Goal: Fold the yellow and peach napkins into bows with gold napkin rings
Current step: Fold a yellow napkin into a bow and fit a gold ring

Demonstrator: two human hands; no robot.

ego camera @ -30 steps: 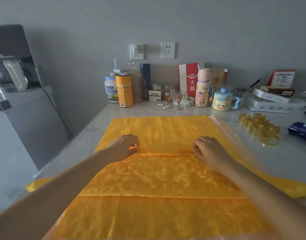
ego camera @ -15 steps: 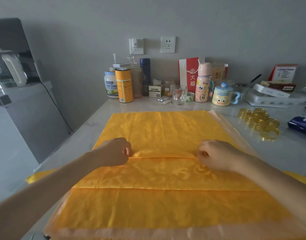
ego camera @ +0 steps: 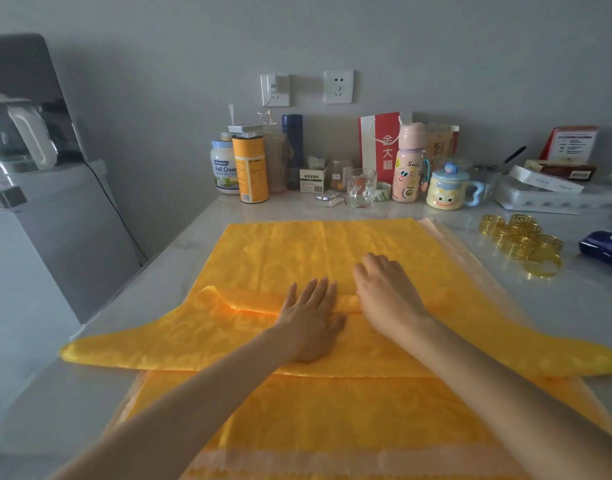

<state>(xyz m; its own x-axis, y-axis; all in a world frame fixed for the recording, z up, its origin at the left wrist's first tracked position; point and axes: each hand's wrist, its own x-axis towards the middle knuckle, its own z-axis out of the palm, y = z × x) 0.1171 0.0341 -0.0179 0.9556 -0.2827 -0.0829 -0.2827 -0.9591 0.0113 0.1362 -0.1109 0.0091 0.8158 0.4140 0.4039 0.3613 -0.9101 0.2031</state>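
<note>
A yellow damask napkin (ego camera: 318, 244) lies spread on the marble table, its near part folded into a wide band (ego camera: 180, 337) whose ends stick out left and right. A peach napkin (ego camera: 446, 233) lies under it, showing along the right edge and near edge. My left hand (ego camera: 311, 320) lies flat with fingers spread on the band's middle. My right hand (ego camera: 384, 289) lies palm down beside it, fingers over the fold's far edge. Several gold napkin rings (ego camera: 521, 239) sit in a cluster at the right.
Along the wall stand a milk powder jar (ego camera: 224, 168), an orange canister (ego camera: 250, 168), a glass (ego camera: 361, 187), a pink bottle (ego camera: 410, 164), a yellow lidded mug (ego camera: 448, 188) and a white tray (ego camera: 554, 199). A dark blue packet (ego camera: 604, 244) lies far right. A kettle (ego camera: 17, 133) stands at left.
Both hands let go of the pinched fold and moved inward to the middle, now lying flat. The folded band has shifted so its ends stick out sideways past the napkin below.
</note>
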